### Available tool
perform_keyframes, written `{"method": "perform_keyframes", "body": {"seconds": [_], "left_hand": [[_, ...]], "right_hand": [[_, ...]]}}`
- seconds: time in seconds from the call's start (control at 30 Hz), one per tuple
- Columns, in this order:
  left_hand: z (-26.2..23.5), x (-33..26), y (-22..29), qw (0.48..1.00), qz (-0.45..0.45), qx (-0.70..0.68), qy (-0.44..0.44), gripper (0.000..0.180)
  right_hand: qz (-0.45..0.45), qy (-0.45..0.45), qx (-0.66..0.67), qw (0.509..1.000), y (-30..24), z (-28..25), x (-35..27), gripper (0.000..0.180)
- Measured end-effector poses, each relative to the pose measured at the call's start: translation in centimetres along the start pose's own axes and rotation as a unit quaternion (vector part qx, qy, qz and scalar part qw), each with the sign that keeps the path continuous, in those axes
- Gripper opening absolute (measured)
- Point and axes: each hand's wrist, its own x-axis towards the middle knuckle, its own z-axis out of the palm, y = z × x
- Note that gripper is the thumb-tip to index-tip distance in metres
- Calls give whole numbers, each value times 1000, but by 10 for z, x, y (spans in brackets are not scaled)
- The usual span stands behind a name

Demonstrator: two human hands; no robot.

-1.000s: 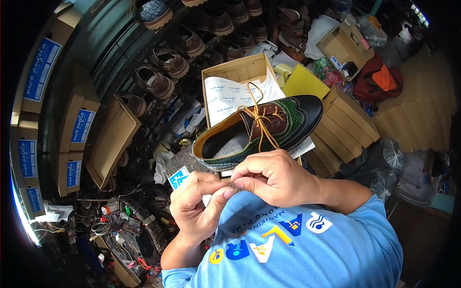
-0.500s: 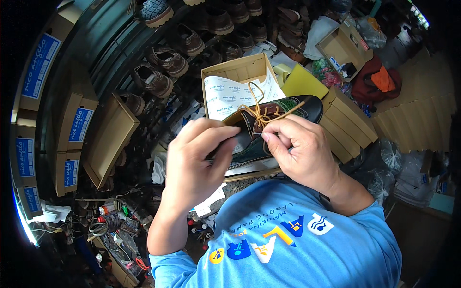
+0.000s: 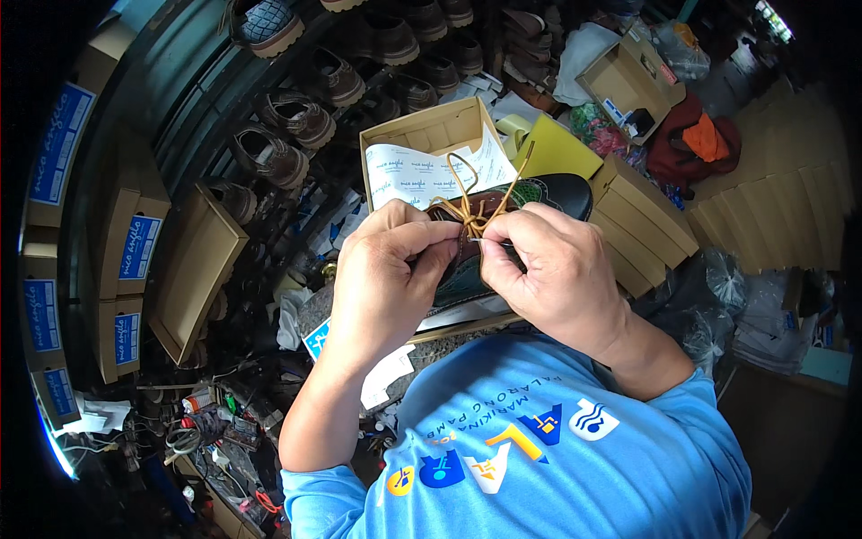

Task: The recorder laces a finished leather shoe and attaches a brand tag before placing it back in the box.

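Observation:
A low shoe with a black toe [image 3: 575, 190], brown and green panels and tan stitching lies in front of me, toe to the right. Its tan shoelace [image 3: 469, 208] is knotted over the tongue, with a loop and a loose end standing up. My left hand [image 3: 391, 269] is closed, thumb and forefinger pinched at the edge of the lacing flap; what lies between the tips is hidden. Close by on the right, my right hand [image 3: 558, 265] pinches the shoelace just below the knot. The hands cover much of the shoe's opening and side.
Behind the shoe stands an open cardboard box [image 3: 422, 135] lined with printed paper. Brown shoes [image 3: 296, 117] fill racks at the far left. Shoe boxes [image 3: 135, 247] are stacked left; more boxes [image 3: 642, 220] stand right, beside a yellow sheet [image 3: 561, 153]. Tools and clutter [image 3: 215, 431] lie lower left.
My left hand has moved in to the flap and its fingers have closed. The right hand has shifted slightly up and left. The loose lace end now points upward instead of rightward.

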Motion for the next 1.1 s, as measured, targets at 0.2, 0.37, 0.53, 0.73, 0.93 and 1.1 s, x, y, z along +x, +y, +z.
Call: {"method": "perform_keyframes", "body": {"seconds": [0.2,0.37,0.53,0.73,0.93,1.1], "left_hand": [[0,-1,2,1000,0,9,-4,17],[1,-2,2,1000,-12,0,-3,17],[2,-3,-1,1000,-21,-23,1,18],[3,-3,1,1000,-3,-6,-1,18],[3,-3,2,1000,10,-1,2,19],[0,-3,3,999,20,45,-23,21]], "right_hand": [[-51,-1,-42,998,-5,2,1,12],[-49,-12,-38,998,-8,3,0,13],[-29,0,-16,999,0,5,-2,13],[-49,0,21,999,-1,8,-1,13],[-51,-4,19,998,-1,8,-1,11],[-33,4,17,999,1,4,-1,11]]}}
